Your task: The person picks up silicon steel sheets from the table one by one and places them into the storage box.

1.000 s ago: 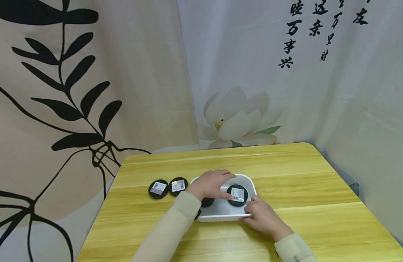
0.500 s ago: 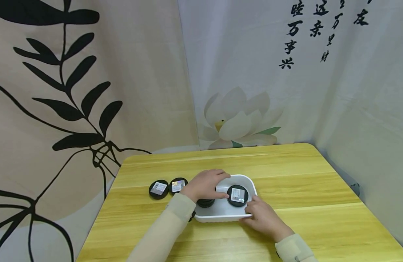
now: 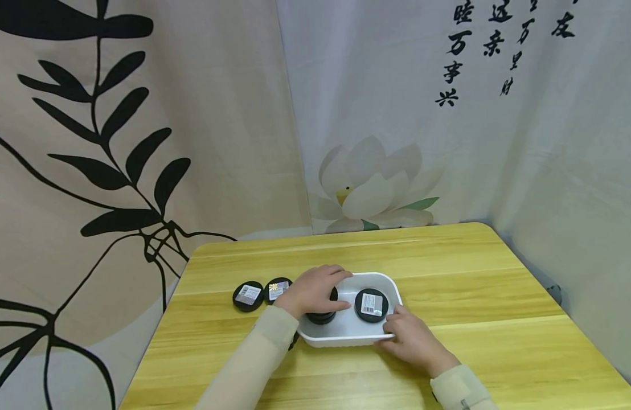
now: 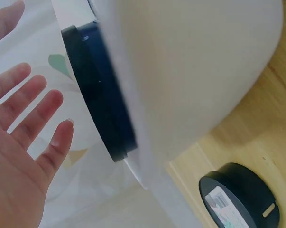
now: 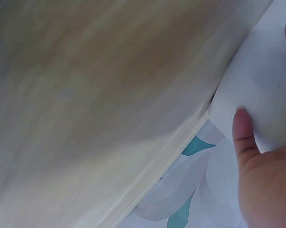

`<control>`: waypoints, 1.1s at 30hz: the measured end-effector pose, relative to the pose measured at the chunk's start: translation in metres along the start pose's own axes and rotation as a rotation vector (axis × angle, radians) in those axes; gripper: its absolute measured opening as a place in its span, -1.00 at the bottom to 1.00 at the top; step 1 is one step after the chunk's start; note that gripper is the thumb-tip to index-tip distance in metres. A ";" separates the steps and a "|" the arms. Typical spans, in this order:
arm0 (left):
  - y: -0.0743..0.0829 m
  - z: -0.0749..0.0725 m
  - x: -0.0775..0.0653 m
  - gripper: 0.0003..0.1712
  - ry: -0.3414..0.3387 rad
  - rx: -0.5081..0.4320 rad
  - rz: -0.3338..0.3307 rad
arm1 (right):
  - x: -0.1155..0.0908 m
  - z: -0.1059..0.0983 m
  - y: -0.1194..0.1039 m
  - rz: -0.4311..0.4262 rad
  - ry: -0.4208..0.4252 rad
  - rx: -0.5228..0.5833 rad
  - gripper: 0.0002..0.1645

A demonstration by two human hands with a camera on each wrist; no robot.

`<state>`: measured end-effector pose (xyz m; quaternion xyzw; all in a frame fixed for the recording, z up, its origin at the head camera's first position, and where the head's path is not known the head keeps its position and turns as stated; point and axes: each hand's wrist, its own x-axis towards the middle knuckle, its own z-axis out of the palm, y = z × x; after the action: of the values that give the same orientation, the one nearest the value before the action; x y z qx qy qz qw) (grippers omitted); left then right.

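Note:
A white plastic tray (image 3: 346,341) sits on the table. At its near right corner my right hand (image 3: 415,343) grips the rim; the right wrist view has that thumb (image 5: 244,135) on the tray's white wall (image 5: 261,80). A flat round black case with a white barcode label (image 3: 372,305) lies in the tray's right half. More black round pieces (image 3: 320,318), partly covered by my left hand (image 3: 311,291), are at the left end. The left wrist view has my left hand (image 4: 17,156) with fingers spread, holding nothing, beside a black case (image 4: 97,92) at the rim.
Left of the tray, two more labelled black round cases (image 3: 248,296) lie side by side on the wooden table (image 3: 449,267), the right one (image 3: 277,290) partly behind my left hand. A printed curtain (image 3: 233,114) hangs behind the table.
My left hand has moved left, away from the labelled case in the tray's right half, uncovering more of the pieces at the left end. My right hand stays on the tray corner.

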<state>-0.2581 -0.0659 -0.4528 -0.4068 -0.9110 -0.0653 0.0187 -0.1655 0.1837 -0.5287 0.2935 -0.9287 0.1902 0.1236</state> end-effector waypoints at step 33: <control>-0.021 0.009 -0.027 -0.18 0.027 -0.067 -0.115 | 0.000 0.002 0.001 0.017 -0.027 0.002 -0.68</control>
<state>-0.2551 -0.0985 -0.4667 -0.3534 -0.9298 -0.1019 0.0136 -0.1663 0.1840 -0.5308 0.2883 -0.9325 0.1882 0.1094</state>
